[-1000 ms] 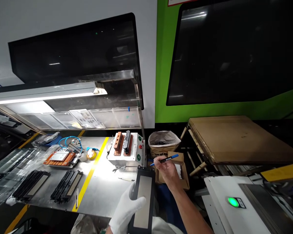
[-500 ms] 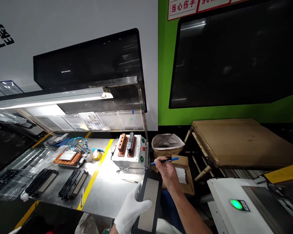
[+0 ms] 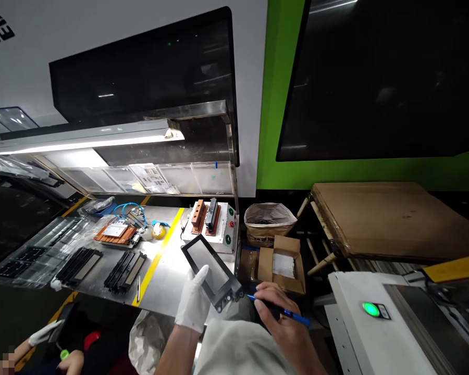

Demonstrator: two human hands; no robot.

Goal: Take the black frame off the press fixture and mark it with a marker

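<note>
My left hand (image 3: 194, 301), in a white glove, grips a long black frame with a grey panel (image 3: 211, 272), tilted over the front edge of the steel bench (image 3: 168, 291). My bare right hand (image 3: 283, 323) holds a blue pen (image 3: 278, 310), its tip pointing at the frame's near end. Behind the frame stands a white box with copper and black blocks and red and green buttons (image 3: 211, 229). Two more black frames (image 3: 82, 264) (image 3: 125, 271) lie on the bench to the left.
An orange fixture (image 3: 115, 233) with blue cable lies at the bench's back. A lined bin (image 3: 266, 223) and an open carton (image 3: 281, 264) stand right of the bench. A white machine with a green light (image 3: 371, 309) is at right. Another person's gloved hand (image 3: 42, 333) shows at lower left.
My left hand has swung the black frame from upright to slanting left over the bench. My right hand with the pen has dropped low beside its near end. The view shifted.
</note>
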